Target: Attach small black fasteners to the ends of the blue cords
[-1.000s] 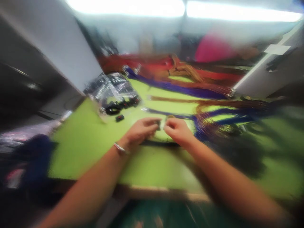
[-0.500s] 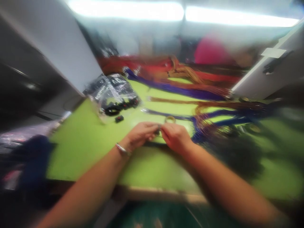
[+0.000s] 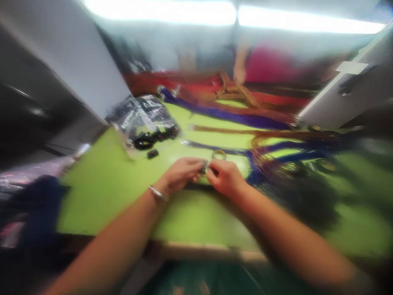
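Observation:
My left hand (image 3: 182, 171), with a bracelet on its wrist, is closed in a pinch on a small dark part (image 3: 204, 166); blur hides its exact kind. Close against it, my right hand (image 3: 227, 175) is closed too, thumb and fingertips pressed together, and whatever they grip is too small to make out. Just beyond the hands lies a roll of tape (image 3: 219, 155). A small black piece with a red spot (image 3: 152, 153) rests on the green table (image 3: 101, 196), left of my hands.
At the back left, a clear plastic bag (image 3: 147, 114) holds black parts. Bundles of blue wires (image 3: 233, 116), brown wires (image 3: 224, 130) and red wires (image 3: 196, 80) stretch across the back and right. Across the table is another person's hand (image 3: 239, 76). Grey panels (image 3: 70, 53) flank the table.
My right hand has shifted slightly, its fingertips drawing a little away from the dark part. Another person's arm has come into view across the table.

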`<control>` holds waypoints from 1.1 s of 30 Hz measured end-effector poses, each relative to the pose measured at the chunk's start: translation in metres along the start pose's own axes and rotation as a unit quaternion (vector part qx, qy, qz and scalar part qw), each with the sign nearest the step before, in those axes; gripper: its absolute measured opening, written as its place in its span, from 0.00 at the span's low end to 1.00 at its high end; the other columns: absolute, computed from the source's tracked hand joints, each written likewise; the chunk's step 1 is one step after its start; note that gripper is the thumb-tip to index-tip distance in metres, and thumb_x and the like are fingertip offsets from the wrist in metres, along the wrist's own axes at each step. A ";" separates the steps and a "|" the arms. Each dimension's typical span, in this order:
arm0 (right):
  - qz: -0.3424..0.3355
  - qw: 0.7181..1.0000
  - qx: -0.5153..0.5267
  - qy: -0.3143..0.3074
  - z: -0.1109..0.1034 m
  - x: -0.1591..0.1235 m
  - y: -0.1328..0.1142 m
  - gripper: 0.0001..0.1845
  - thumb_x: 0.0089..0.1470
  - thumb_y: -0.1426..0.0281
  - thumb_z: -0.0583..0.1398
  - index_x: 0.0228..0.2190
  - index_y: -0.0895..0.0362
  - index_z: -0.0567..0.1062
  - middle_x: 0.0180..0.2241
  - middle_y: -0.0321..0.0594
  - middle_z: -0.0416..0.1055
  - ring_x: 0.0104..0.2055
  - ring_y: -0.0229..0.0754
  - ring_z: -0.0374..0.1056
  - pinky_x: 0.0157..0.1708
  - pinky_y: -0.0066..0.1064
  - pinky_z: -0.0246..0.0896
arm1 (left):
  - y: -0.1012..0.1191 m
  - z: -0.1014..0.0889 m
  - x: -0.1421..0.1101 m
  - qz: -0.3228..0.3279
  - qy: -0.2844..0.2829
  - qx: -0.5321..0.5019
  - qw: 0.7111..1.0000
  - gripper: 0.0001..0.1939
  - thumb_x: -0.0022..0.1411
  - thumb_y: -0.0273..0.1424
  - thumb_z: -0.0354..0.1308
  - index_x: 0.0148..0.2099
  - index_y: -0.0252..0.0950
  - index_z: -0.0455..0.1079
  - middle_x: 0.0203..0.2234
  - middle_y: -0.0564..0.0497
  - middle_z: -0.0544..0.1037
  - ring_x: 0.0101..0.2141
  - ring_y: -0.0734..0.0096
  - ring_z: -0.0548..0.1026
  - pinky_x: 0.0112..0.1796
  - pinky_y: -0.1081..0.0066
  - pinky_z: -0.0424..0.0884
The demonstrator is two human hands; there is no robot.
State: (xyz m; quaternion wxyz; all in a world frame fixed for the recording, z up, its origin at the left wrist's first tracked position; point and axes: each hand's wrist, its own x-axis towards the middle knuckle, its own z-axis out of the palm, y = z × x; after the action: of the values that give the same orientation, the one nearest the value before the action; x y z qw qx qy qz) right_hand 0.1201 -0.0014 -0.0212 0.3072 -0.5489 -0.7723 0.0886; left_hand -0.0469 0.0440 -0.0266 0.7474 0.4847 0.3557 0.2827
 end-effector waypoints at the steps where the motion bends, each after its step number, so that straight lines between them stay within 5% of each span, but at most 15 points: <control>1: 0.001 1.000 -0.011 -0.004 0.001 0.000 0.000 0.09 0.49 0.73 0.53 0.19 0.57 0.64 0.19 0.35 0.64 0.21 0.32 0.53 0.24 0.25 0.46 | -0.001 0.000 0.000 0.002 0.004 0.009 1.000 0.18 0.52 0.37 0.63 0.41 0.28 0.75 0.25 0.49 0.71 0.21 0.84 0.62 0.23 0.80 0.59; 8: 0.033 0.997 -0.036 -0.051 0.008 0.002 0.001 0.08 0.50 0.72 0.53 0.22 0.58 0.68 0.22 0.39 0.69 0.23 0.34 0.56 0.25 0.26 0.46 | -0.006 0.001 0.003 0.004 0.015 0.065 0.998 0.19 0.52 0.38 0.63 0.40 0.27 0.74 0.25 0.48 0.72 0.21 0.82 0.65 0.23 0.78 0.62; 15: 0.093 0.991 0.099 -0.023 -0.013 0.014 0.005 0.08 0.49 0.71 0.55 0.24 0.58 0.73 0.21 0.35 0.70 0.23 0.33 0.60 0.26 0.24 0.52 | 0.002 0.003 -0.001 0.006 0.055 0.083 0.995 0.24 0.49 0.39 0.64 0.46 0.29 0.72 0.24 0.50 0.73 0.19 0.81 0.67 0.22 0.77 0.65; 17: 0.092 0.994 0.061 -0.015 -0.021 0.028 0.006 0.07 0.48 0.72 0.56 0.26 0.58 0.74 0.26 0.36 0.72 0.27 0.35 0.63 0.30 0.25 0.54 | -0.001 0.006 0.000 0.014 0.045 0.076 0.996 0.23 0.50 0.38 0.64 0.45 0.29 0.72 0.23 0.50 0.73 0.19 0.80 0.67 0.23 0.76 0.66; 20: 0.058 0.992 -0.059 -0.093 -0.020 0.059 0.004 0.08 0.47 0.74 0.55 0.25 0.57 0.76 0.28 0.39 0.74 0.31 0.37 0.65 0.31 0.27 0.54 | -0.010 0.008 0.004 0.040 0.010 0.081 0.996 0.21 0.51 0.38 0.62 0.45 0.30 0.72 0.22 0.51 0.72 0.20 0.79 0.68 0.23 0.76 0.66; 25: 0.066 0.963 -0.183 -0.189 0.010 0.104 0.009 0.09 0.46 0.73 0.56 0.29 0.57 0.77 0.30 0.43 0.74 0.28 0.39 0.64 0.26 0.28 0.50 | -0.016 0.007 0.007 0.058 -0.011 0.114 0.992 0.19 0.53 0.37 0.60 0.45 0.31 0.73 0.20 0.52 0.72 0.19 0.76 0.68 0.22 0.74 0.65; 29: 0.101 0.954 -0.208 -0.189 0.027 0.114 0.019 0.11 0.48 0.71 0.56 0.32 0.59 0.77 0.32 0.46 0.74 0.29 0.39 0.64 0.26 0.28 0.50 | -0.014 0.007 0.006 0.051 -0.011 0.131 0.990 0.20 0.54 0.36 0.59 0.48 0.31 0.71 0.18 0.52 0.71 0.19 0.75 0.69 0.22 0.74 0.66; 33: 0.108 0.956 -0.166 -0.218 0.021 0.119 0.024 0.09 0.46 0.71 0.57 0.28 0.58 0.77 0.27 0.42 0.74 0.25 0.36 0.61 0.25 0.26 0.50 | -0.012 0.008 0.004 0.042 -0.008 0.126 0.991 0.21 0.54 0.37 0.59 0.48 0.32 0.71 0.18 0.52 0.71 0.18 0.76 0.68 0.21 0.75 0.65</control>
State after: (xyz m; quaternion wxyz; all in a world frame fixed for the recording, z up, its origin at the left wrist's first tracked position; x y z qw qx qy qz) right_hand 0.1018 0.1197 -0.0041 0.0248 -0.6397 -0.7604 0.1091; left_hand -0.0370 0.0390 -0.0362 0.6707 0.5917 0.3616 0.2631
